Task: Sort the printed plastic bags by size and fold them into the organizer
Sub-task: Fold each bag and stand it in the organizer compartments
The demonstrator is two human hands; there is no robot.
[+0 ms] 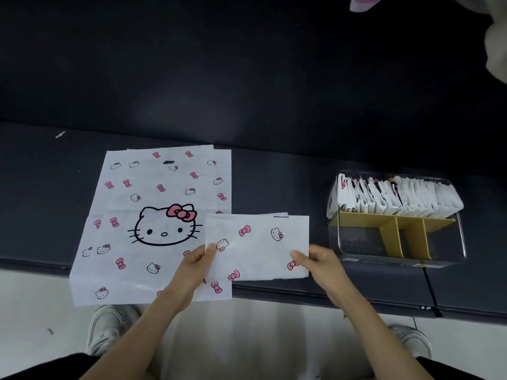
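Small bag (258,246): folded, held w/ both hands, overlapping the large bag's (153,223) right edge.
Left hand (196,266): thumb pinching its left edge.
Right hand (319,263): thumb pinching its right edge.
Organizer (397,231): well right; back row packed w/ folded bags, front slots free.
Risk: slick plastic may spring open once the pinch loosens; a skewed fold probably jams at a divider.

dark bench (274,165), white floor (33,311), 2 sneakers (105,329), plush toy (496,42) top rt
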